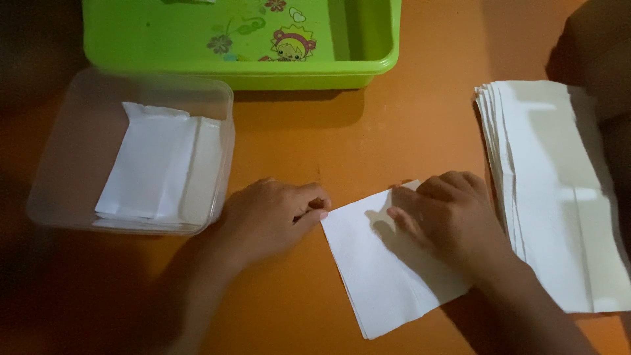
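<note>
both hands (273,220) (447,213) on white napkin (384,273), orange table (394,138)

orange tabletop (394,138), carrying a green plastic tub (263,72) at the far edge and a clear plastic container (66,164) on the left. folded white sheet (388,269) lying flat near the middle; stack of white sheets (559,190) on the right.

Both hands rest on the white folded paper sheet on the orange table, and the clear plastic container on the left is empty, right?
Not quite: the clear plastic container holds folded white sheets, as the head view shows. The left hand and right hand do rest on the white folded paper sheet on the orange table.
</note>
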